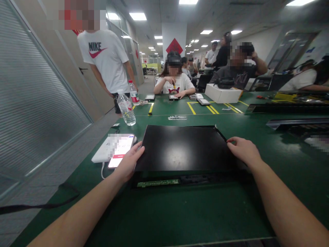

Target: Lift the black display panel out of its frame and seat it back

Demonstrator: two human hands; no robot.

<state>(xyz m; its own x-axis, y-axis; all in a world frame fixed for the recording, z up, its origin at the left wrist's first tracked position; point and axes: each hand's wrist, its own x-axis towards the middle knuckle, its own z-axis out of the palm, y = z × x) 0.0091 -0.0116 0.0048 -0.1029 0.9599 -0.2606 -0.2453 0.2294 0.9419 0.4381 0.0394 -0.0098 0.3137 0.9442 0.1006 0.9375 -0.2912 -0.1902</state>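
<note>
Your left hand (131, 158) (nine o'clock) and right hand (244, 150) (three) are gripping the glossy black rectangular panel (177, 148) edgewise; even support should be limiting flex.

Office room around a green counter (205, 219). Left of the counter, a grey floor (66, 163) runs beside a slatted glass wall (38, 85) and a pale door (87, 85) with a dark handle (82, 71). Beyond the counter's far edge, a white pillar (167, 32) bears a red diamond (174, 45); a black chair (204, 82) and pale green partitions (152, 66) stand behind. Above the counter, bright rectangular lights (137, 16) line the ceiling (218, 13).
</note>
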